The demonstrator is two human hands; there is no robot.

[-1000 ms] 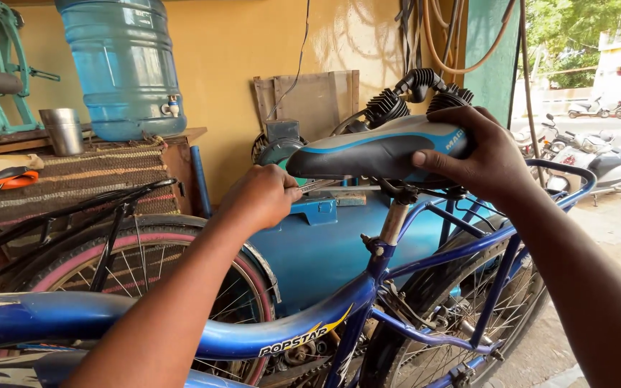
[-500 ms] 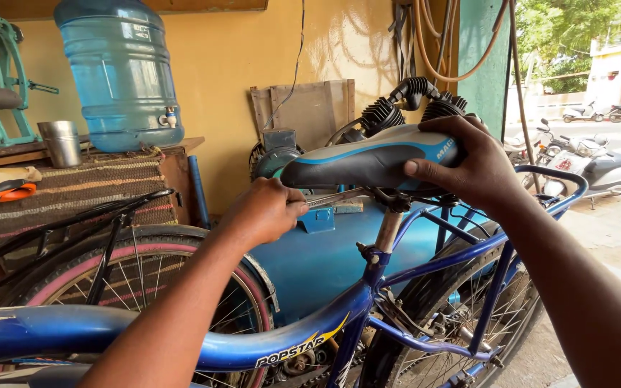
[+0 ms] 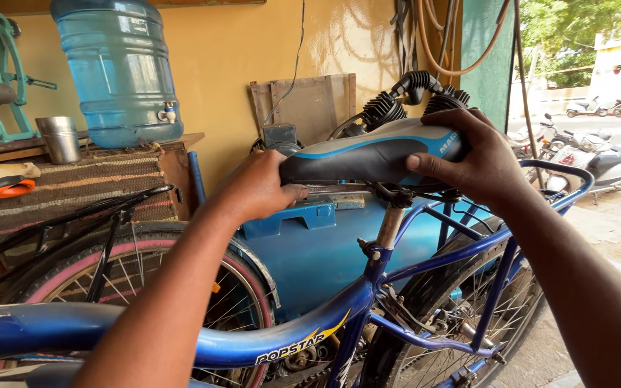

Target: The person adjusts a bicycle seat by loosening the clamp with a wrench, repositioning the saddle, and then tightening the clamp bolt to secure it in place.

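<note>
We see both hands on the bicycle saddle, a black and grey seat with a blue stripe that sits atop the seat post of a blue bicycle frame. Our left hand closes around the narrow nose of the saddle, thumb tucked underneath. Our right hand wraps over the wide rear end, fingers curled on top and thumb pressed against the side.

Behind the saddle stands a blue compressor tank with black ribbed cylinders above it. A big blue water jug and a steel cup rest on a wooden shelf at the yellow wall. A pink-rimmed wheel stands below our left arm.
</note>
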